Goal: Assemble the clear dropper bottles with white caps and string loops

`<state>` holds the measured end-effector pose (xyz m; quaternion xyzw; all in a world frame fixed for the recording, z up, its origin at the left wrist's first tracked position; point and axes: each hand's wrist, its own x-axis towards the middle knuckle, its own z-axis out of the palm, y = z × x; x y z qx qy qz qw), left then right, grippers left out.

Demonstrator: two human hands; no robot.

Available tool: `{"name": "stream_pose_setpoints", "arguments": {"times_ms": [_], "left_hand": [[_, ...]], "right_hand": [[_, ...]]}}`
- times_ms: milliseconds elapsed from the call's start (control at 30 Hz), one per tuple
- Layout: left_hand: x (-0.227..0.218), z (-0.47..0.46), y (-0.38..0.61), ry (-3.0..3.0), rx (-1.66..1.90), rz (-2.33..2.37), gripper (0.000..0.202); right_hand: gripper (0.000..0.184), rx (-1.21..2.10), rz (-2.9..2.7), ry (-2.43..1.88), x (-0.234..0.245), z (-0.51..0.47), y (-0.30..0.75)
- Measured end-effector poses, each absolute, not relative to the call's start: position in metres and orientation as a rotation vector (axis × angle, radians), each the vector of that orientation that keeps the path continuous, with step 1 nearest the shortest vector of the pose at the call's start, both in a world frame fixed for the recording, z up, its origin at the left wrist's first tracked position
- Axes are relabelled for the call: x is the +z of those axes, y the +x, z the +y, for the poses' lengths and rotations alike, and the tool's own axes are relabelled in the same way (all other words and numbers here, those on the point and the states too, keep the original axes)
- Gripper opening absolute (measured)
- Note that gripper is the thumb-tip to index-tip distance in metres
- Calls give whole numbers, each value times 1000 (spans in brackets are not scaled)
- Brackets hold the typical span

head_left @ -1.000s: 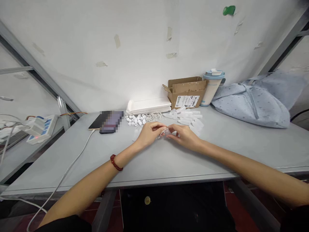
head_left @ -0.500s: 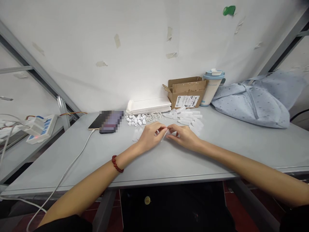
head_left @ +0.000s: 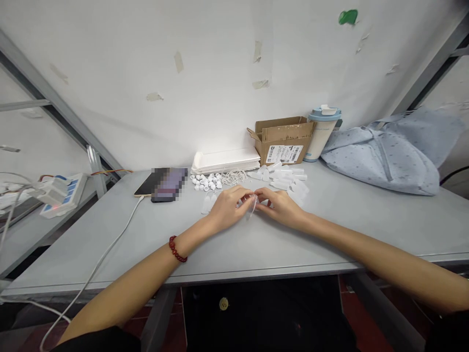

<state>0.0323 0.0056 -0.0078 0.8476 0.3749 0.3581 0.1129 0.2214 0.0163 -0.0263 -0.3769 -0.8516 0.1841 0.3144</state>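
Note:
My left hand and my right hand meet fingertip to fingertip above the table. Between their pinched fingers is a thin clear plastic strip, its lower end hanging down; its exact kind is too small to make out. Beyond the hands lie a heap of small white caps, a tangle of thin white loops and a pile of translucent plastic pieces. More translucent pieces lie beside my left hand, partly hidden by it.
Behind the small parts stand a stack of white envelopes, an open cardboard box and a lidded cup. A blue fabric bag lies right. Phones with a white cable and a power strip are left.
The clear strip has swung to a more upright angle between my fingers and shows more of its length. Both hands stay in nearly the same place.

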Motion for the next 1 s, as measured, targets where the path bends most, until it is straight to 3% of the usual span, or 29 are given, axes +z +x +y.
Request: {"name": "stream_pose_setpoints", "arguments": {"times_ms": [300, 1000], "left_hand": [[-8, 5, 32, 2551, 981, 1040, 17], [-3, 7, 29, 2696, 885, 1036, 18]], "right_hand": [[34, 432, -2282, -973, -27, 16, 220], [21, 299, -2267, -854, -21, 14, 225]]}}
